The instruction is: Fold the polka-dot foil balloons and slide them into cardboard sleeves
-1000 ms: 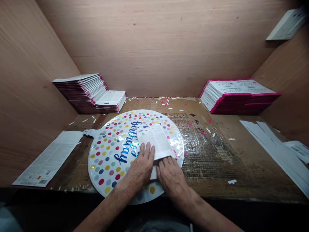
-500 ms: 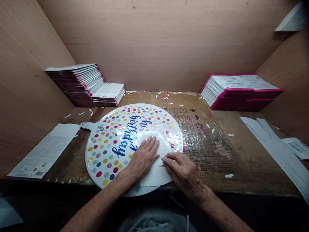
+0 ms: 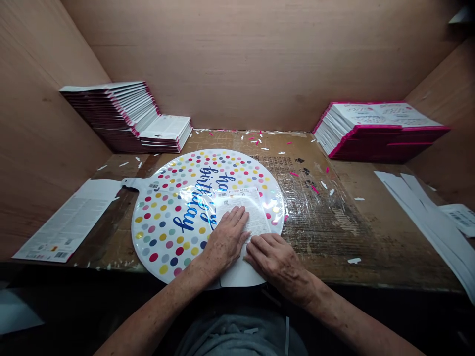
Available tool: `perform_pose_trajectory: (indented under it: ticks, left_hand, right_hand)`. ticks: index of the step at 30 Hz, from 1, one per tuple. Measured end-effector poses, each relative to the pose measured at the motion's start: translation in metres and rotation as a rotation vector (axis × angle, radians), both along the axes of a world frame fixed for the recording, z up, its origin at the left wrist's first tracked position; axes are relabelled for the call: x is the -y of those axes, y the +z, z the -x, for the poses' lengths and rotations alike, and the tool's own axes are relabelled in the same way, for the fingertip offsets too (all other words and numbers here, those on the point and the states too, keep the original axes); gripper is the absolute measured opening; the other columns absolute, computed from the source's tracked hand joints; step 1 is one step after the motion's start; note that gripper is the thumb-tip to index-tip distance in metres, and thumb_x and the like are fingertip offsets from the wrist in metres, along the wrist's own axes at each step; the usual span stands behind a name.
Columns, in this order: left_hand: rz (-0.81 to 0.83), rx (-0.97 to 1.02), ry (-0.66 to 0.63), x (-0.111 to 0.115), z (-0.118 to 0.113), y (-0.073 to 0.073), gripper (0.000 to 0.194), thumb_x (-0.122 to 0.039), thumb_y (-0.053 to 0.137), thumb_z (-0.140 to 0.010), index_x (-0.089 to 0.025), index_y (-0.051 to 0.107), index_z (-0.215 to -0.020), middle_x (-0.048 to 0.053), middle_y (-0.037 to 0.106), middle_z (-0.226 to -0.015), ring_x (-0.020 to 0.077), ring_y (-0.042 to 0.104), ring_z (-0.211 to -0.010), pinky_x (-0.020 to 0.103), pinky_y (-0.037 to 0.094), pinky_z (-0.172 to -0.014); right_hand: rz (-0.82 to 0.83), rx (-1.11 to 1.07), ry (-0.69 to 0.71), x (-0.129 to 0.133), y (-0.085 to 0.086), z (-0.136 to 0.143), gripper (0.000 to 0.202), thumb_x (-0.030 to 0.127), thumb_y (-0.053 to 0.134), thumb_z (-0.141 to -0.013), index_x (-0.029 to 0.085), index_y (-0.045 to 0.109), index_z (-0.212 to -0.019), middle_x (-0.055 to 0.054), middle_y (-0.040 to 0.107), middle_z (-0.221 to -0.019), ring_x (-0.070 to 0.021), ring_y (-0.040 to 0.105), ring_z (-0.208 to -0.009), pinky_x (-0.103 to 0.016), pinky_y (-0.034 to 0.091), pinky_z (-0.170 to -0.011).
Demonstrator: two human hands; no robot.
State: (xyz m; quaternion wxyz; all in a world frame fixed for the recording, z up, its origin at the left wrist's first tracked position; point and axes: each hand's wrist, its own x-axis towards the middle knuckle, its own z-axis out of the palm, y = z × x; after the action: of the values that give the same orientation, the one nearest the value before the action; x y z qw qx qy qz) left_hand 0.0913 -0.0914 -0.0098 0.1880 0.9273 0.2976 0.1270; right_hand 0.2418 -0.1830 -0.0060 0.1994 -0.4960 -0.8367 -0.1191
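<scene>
A round foil balloon with coloured dots and blue "happy birthday" lettering lies flat, its tail toward the left. On its right part rests a printed card, white, with small text and a blank lower section toward me. My left hand lies flat on the card, fingers stretched out. Close beside it, my right hand has its fingers curled and pressed together on the card, at the lower end of the printed section. Its fingers hide the exact spot they grip.
Stacked card packets with pink edges stand at back left and back right. Another printed card lies at left. White paper strips lie at right. Small white and pink scraps dot the cardboard surface. Wooden walls enclose it.
The right hand's fingers have moved slightly and now press closer over the card, hiding the dark slit seen near them. The left hand stays flat. The view has shifted a little.
</scene>
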Motion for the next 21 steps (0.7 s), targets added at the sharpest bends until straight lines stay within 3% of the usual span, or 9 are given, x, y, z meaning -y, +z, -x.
perform_pose_trajectory:
  ticks: [4,8,11,13,16,18,21]
  left_hand:
    - [-0.015,-0.002,-0.043,0.0,-0.001,-0.001,0.046,-0.022,0.036,-0.097,-0.012,0.041,-0.141,0.018,0.038,-0.152,0.0266,0.029,-0.144,0.049,0.03,-0.116]
    - [-0.046,0.035,-0.078,0.0,-0.002,-0.001,0.044,-0.028,0.041,-0.098,-0.014,0.043,-0.139,0.017,0.041,-0.15,0.0273,0.032,-0.143,0.05,0.03,-0.116]
    - [-0.067,0.107,-0.102,0.001,-0.004,-0.001,0.038,-0.028,0.048,-0.096,-0.016,0.049,-0.132,0.016,0.047,-0.146,0.0279,0.038,-0.14,0.05,0.035,-0.114]
    - [-0.08,0.206,-0.099,0.004,-0.003,0.0,0.026,-0.025,0.051,-0.094,-0.017,0.056,-0.118,0.015,0.053,-0.139,0.0267,0.043,-0.136,0.047,0.04,-0.111]
    - [-0.123,0.372,-0.102,0.014,0.009,0.006,0.012,-0.021,0.05,-0.095,-0.017,0.061,-0.091,0.013,0.064,-0.12,0.0235,0.051,-0.13,0.04,0.048,-0.104]
    - [-0.133,0.375,-0.18,0.024,0.024,0.011,0.015,-0.031,0.058,-0.092,-0.018,0.062,-0.084,0.012,0.067,-0.113,0.0258,0.051,-0.13,0.041,0.049,-0.103]
    - [-0.104,0.238,-0.29,0.039,0.047,0.015,0.049,-0.058,0.073,-0.072,-0.017,0.065,-0.099,0.017,0.064,-0.124,0.0351,0.048,-0.132,0.053,0.046,-0.105]
  right_hand:
    - [0.12,0.122,-0.059,0.001,0.009,0.004,0.021,0.028,0.052,-0.097,0.016,0.059,-0.081,-0.006,0.063,-0.078,-0.0201,0.055,-0.072,-0.034,0.04,-0.067]
    - [0.315,0.032,0.07,0.043,0.021,-0.012,0.033,0.044,0.052,-0.096,0.019,0.055,-0.075,-0.001,0.059,-0.069,-0.015,0.053,-0.058,-0.03,0.037,-0.055]
    - [0.18,-0.127,0.05,0.073,0.019,-0.026,0.039,0.049,0.051,-0.095,0.018,0.057,-0.072,-0.002,0.062,-0.068,-0.0149,0.057,-0.062,-0.029,0.042,-0.057]
    - [0.022,-0.131,-0.003,0.079,0.01,-0.03,0.035,0.045,0.051,-0.096,0.013,0.065,-0.091,-0.012,0.07,-0.091,-0.0217,0.065,-0.087,-0.034,0.049,-0.074]
    - [-0.09,-0.075,0.013,0.073,-0.006,-0.027,0.033,0.032,0.048,-0.099,0.01,0.062,-0.119,-0.017,0.065,-0.121,-0.0273,0.055,-0.12,-0.042,0.047,-0.096]
    - [-0.12,-0.078,0.033,0.067,-0.014,-0.025,0.03,0.026,0.047,-0.1,0.011,0.063,-0.119,-0.014,0.067,-0.121,-0.026,0.055,-0.122,-0.041,0.046,-0.098]
    - [-0.117,-0.127,0.052,0.064,-0.017,-0.026,0.031,0.032,0.049,-0.099,0.011,0.065,-0.116,-0.014,0.068,-0.119,-0.0261,0.056,-0.12,-0.041,0.048,-0.096]
